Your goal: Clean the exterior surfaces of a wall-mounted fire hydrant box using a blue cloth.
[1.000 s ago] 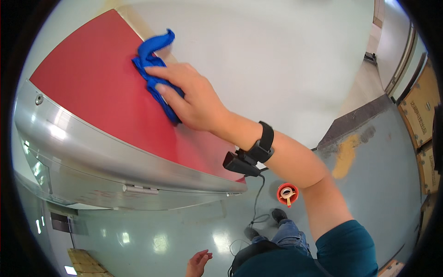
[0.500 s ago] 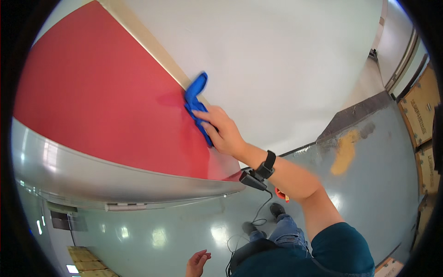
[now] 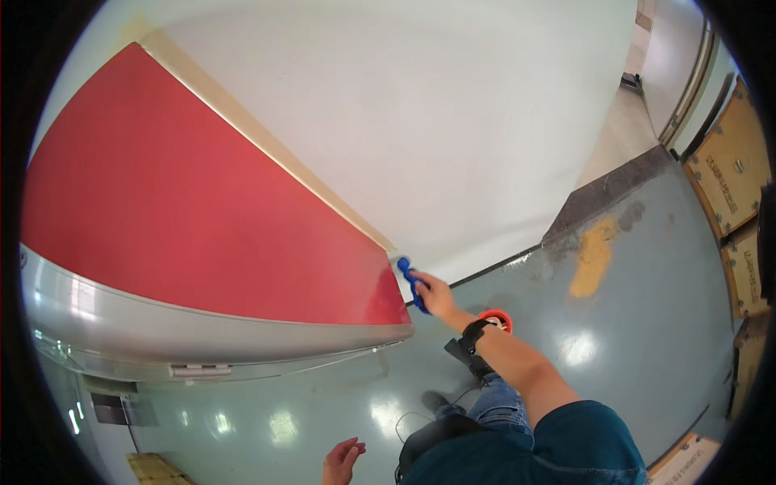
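Note:
My right hand (image 3: 439, 297) is closed on a crumpled blue cloth (image 3: 418, 291), just beyond the lower right corner of a red panel (image 3: 210, 210). One end of the cloth sticks out past the fingers, near a white surface. Along the panel's upper edge runs a strip of tan masking tape (image 3: 250, 133), ending close to the cloth. A darker, shiny patch shows on the red at that corner. Low in the picture my left hand (image 3: 343, 461) hangs free, its fingers loosely curled and apart, holding nothing.
Below the red lies a curved silver edge (image 3: 242, 339). The large white surface (image 3: 453, 121) rises beyond. A red-rimmed round object (image 3: 495, 318) is partly hidden by my right forearm. Wooden crates (image 3: 727, 186) line the right side. The grey floor bears a yellow patch (image 3: 594, 257).
My right hand has moved the blue cloth down and right, from the taped edge to beyond the panel's corner. The view has shifted slightly; my left hand stays low and free.

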A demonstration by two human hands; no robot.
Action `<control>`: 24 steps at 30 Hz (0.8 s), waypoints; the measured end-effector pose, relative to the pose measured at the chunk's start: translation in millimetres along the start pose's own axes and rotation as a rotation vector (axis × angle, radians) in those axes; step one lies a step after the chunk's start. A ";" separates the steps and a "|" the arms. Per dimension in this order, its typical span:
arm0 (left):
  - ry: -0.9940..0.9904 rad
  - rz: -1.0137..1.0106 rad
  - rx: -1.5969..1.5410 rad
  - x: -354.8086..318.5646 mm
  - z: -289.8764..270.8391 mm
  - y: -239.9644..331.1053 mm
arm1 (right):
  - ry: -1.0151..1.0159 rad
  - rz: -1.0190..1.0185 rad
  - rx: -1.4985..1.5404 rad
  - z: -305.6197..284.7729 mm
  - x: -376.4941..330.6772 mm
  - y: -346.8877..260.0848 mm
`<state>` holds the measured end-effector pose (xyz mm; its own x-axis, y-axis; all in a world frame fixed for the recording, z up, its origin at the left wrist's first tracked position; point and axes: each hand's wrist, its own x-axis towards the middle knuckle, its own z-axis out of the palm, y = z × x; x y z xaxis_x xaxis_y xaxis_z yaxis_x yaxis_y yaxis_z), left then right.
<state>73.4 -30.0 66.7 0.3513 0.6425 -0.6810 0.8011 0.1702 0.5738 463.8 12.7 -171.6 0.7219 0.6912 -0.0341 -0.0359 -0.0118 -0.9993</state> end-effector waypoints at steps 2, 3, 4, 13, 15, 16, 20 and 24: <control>-0.004 0.009 0.004 0.2 1.4 0.3 | 0.011 0.071 0.134 -13.1 14.2 -36.6; 0.005 0.003 -0.016 -0.9 3.3 -2.2 | 0.011 0.069 0.134 -14.6 15.8 -55.2; 0.014 -0.002 -0.036 -1.0 4.7 -4.0 | 0.022 -0.080 0.142 -11.8 17.8 -76.5; 0.045 0.073 -0.117 -3.3 13.1 -15.6 | 0.080 -0.399 -0.074 22.1 8.0 -77.7; 0.047 0.064 -0.137 -1.8 13.1 -25.2 | -0.034 -0.116 -0.047 19.0 8.0 -36.4; 0.045 0.060 -0.158 -0.5 13.4 -28.1 | -0.145 0.164 -0.023 13.9 6.7 -20.0; 0.045 0.058 -0.133 1.9 18.4 -27.5 | -0.087 0.131 -0.118 -3.7 -2.7 8.5; 0.120 0.086 -0.261 2.1 22.8 -55.3 | -0.038 0.053 0.002 -9.6 -0.1 -74.2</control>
<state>40.9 -55.0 23.2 0.3404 0.7438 -0.5752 0.6137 0.2877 0.7353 473.0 6.6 -97.7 0.6921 0.7167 -0.0858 -0.0745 -0.0473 -0.9961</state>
